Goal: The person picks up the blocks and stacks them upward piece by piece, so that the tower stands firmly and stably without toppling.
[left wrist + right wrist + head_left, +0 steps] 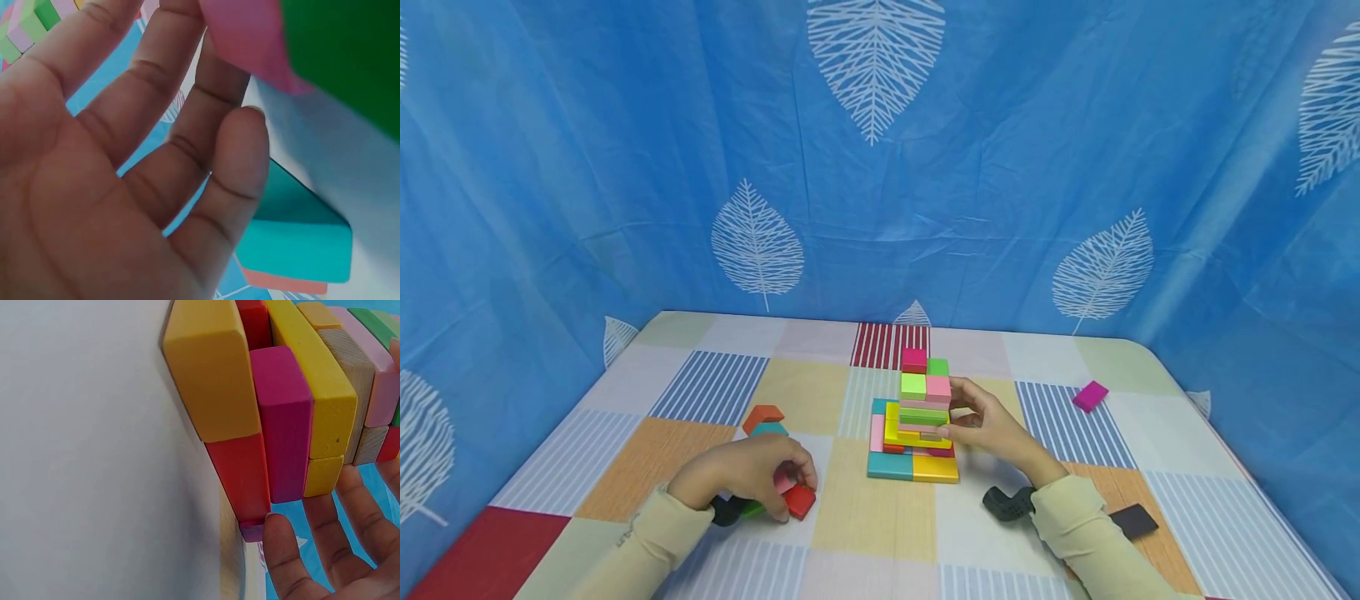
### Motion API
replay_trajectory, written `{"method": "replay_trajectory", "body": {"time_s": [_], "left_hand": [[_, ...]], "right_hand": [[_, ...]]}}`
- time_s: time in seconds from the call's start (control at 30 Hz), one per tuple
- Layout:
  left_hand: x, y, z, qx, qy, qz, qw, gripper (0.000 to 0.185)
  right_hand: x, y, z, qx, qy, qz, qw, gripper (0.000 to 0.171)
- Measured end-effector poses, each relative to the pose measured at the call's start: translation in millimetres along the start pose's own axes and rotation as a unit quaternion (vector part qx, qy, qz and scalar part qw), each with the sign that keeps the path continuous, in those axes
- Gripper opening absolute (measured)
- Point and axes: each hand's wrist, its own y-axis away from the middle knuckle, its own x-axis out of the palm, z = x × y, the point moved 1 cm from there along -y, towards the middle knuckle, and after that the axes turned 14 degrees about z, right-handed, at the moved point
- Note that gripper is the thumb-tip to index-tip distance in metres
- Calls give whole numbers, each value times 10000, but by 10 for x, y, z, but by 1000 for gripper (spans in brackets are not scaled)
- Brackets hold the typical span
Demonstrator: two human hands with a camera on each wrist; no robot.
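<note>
My left hand point(745, 471) reaches over a few loose blocks on the left of the table, thumb and finger on either side of a red block point(801, 502). A pink block point(250, 44) and a green block point(350, 56) are close by its fingers, with a teal block point(297, 250) beyond. A tower of coloured blocks point(923, 414) stands mid-table, stepped in from a wide base and topped by a crimson block point(914, 360). My right hand point(992, 425) rests at the tower's right side, its extended fingers point(284, 550) touching the blocks.
An orange block point(763, 415) lies at the far end of the left group. A magenta block point(1091, 396) lies alone at the far right. Patchwork cloth covers the table point(880, 517), and a blue leaf-print curtain point(970, 208) hangs behind it.
</note>
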Motion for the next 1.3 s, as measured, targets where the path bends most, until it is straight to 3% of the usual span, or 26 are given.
{"method": "replay_trajectory", "body": {"time_s": [0.17,0.3,0.47,0.7,1.0,1.3], "left_hand": [[-12,-33,-43,-155,241,-272,9992,29],[-96,-107,-82,92,-34,-891,9960,27],[-242,-224,-158,509,-565,-1918,9785,28],[-434,-399,-312,681,-284,-2839,9560,32],[-666,-681,-543,1028,-28,-3234,9407,39],[-772,-985,-771,942,187,-2957,9505,39]], "right_hand": [[-1,-2,-6,-75,12,9,10000,63],[-2,1,0,-86,0,12,10000,64],[-1,6,-2,-29,-14,-19,10000,64],[-2,22,2,-73,-15,26,10000,65],[6,23,-23,-16,15,-10,10000,66],[0,24,-14,-53,-25,-5,10000,65]]}}
